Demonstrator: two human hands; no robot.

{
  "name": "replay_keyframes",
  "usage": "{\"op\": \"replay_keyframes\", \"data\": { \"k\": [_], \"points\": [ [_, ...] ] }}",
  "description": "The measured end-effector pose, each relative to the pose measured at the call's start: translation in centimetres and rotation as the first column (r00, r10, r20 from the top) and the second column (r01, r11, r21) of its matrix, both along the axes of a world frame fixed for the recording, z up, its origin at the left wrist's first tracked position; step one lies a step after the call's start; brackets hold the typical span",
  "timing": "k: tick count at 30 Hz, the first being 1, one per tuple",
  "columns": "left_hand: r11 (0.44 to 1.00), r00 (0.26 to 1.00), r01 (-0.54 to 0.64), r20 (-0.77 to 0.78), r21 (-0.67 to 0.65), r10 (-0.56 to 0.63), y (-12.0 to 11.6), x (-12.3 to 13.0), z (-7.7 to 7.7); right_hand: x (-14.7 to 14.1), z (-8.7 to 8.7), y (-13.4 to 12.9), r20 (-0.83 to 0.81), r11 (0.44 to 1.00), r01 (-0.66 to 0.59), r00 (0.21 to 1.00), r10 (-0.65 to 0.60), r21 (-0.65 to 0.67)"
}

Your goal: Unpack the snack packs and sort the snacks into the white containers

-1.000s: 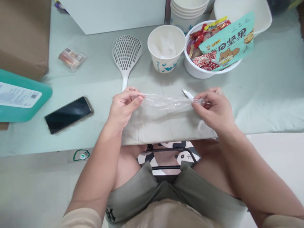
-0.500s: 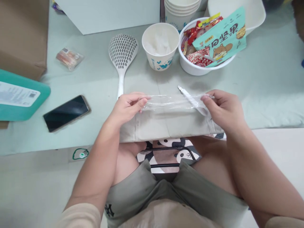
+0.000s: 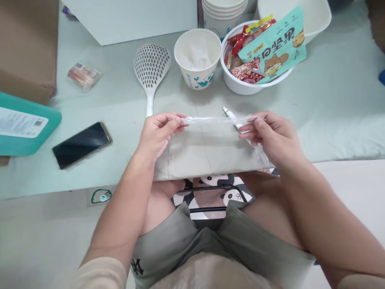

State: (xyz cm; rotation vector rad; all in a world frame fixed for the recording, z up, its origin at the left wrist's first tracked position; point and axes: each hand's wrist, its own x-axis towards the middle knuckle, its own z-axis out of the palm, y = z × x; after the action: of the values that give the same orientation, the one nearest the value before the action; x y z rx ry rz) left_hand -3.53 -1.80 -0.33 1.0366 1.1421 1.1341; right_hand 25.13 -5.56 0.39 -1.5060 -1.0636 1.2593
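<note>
A clear plastic film (image 3: 215, 120), drawn into a narrow strip, stretches between my two hands above the table's front part. My left hand (image 3: 161, 132) pinches its left end, near the handle of the white slotted ladle (image 3: 152, 66). The right end is pinched in my right hand (image 3: 270, 134). Beneath the strip and partly behind my right fingers lies a slim white tool (image 3: 230, 113). Beyond the film stands a paper cup (image 3: 198, 76) with whitish plastic inside, beside a white bowl (image 3: 243, 88) of wrapped snacks.
A black phone (image 3: 82, 145), a small wrapped snack (image 3: 84, 76), a green container (image 3: 27, 124) and a cardboard box (image 3: 28, 48) are at the left. At the back stand a white box (image 3: 135, 18), stacked cups (image 3: 224, 20) and a white tub (image 3: 319, 18).
The film has narrowed from a wider, loose band into a thin strip. Both hands have risen slightly in view, and lower fingers of my right hand now show below the film.
</note>
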Motion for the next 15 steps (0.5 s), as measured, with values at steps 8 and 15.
{"op": "replay_keyframes", "data": {
  "k": [8, 15],
  "points": [
    [0.984, 0.989, -0.127, -0.065, 0.126, 0.136, 0.1, -0.4, -0.9, -0.5, -0.7, 0.0, 0.150, 0.991, 0.071, 0.985, -0.088, 0.114],
    [0.982, 0.982, -0.170, -0.063, 0.082, 0.175, 0.4, -0.2, -1.5, -1.4, -2.3, 0.5, -0.018, 0.966, 0.162, 0.987, -0.161, 0.200]
  ]
}}
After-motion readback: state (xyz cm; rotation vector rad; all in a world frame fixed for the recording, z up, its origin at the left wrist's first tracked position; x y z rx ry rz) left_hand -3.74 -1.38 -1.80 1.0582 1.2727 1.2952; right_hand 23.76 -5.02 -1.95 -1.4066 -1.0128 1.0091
